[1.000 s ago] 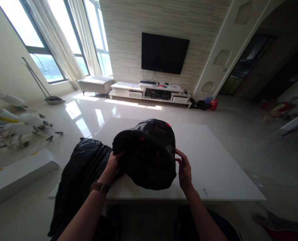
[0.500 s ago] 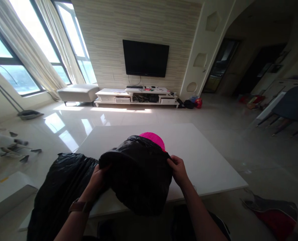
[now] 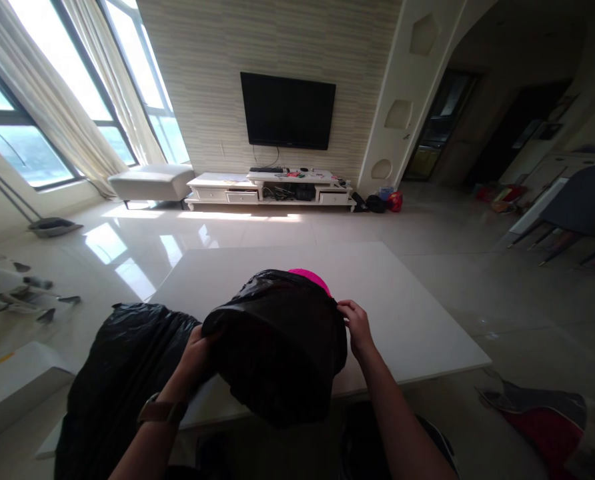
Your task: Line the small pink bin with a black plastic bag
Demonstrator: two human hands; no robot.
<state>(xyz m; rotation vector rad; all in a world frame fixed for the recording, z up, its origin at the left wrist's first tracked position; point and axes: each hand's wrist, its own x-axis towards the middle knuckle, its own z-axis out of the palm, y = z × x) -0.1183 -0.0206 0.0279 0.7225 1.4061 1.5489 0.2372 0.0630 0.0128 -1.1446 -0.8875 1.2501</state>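
Bag [image 3: 277, 353] — held over the near edge of the table [image 3: 412, 307]. From my remote view, left hand [image 3: 195, 353] grips its left side, right hand [image 3: 355, 325] pinches its right. I judge a lopsided tug could tear it — or shift the pink thing [image 3: 313, 277] behind.

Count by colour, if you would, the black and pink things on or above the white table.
Black: 2, the held plastic and the plastic bundle at left, seemingly separate
Pink: 1, a curved item, mostly hidden
Total: 3
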